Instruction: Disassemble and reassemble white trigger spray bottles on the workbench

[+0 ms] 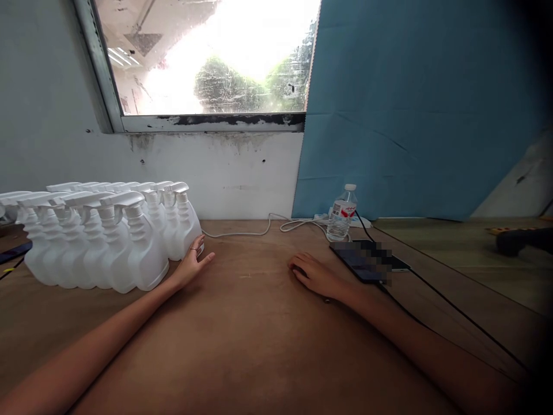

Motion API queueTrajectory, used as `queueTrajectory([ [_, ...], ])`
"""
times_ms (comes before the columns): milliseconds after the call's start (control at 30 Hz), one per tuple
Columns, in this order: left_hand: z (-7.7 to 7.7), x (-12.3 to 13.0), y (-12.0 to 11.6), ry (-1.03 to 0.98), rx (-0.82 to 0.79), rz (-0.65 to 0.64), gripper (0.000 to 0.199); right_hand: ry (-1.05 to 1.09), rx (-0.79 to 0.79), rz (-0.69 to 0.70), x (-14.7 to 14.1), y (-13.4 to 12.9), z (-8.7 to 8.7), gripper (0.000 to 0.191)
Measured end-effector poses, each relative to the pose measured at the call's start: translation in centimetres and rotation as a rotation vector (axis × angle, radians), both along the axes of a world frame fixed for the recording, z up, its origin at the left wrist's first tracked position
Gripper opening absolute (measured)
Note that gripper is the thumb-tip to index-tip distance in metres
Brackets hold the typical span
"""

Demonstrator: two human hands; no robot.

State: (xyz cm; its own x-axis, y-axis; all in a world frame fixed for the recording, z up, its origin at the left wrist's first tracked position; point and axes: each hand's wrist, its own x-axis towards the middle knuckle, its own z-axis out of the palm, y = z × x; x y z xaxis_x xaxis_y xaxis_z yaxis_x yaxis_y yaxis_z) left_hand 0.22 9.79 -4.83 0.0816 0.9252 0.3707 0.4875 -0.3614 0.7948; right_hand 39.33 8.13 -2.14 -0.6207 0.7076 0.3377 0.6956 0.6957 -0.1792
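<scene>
White spray bottles (144, 253) stand upright in close rows on the brown table (242, 334), at the left. My left hand (193, 265) is at the right side of these bottles, its thumb spread away and its fingers against or just beside the nearest bottle of the back row; it grips nothing. On the bare tabletop right of the middle rests my right hand (311, 273), palm down with the fingers loosely bent and apart, holding nothing. A clear water bottle (342, 214) with a red and white label stands behind it.
Two dark phones or tablets (358, 262) with black cables lie right of my right hand. A white cable (242, 234) runs along the wall. Behind the table are a window (207, 122) and a blue sheet (389, 115). Another dark device (15, 252) lies at the far left.
</scene>
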Motion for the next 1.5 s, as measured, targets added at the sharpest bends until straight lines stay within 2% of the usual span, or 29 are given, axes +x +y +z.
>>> queueTrajectory([
  [500, 0.2, -0.1, -0.9, 0.122, 0.031, -0.033, 0.072, -0.024, 0.024, 0.007, 0.2, 0.3, -0.4, 0.016],
  [1500, 0.2, -0.1, -1.1, 0.144, 0.041, -0.035, 0.068, -0.029, 0.031, 0.003, 0.2, 0.3, -0.5, 0.015],
])
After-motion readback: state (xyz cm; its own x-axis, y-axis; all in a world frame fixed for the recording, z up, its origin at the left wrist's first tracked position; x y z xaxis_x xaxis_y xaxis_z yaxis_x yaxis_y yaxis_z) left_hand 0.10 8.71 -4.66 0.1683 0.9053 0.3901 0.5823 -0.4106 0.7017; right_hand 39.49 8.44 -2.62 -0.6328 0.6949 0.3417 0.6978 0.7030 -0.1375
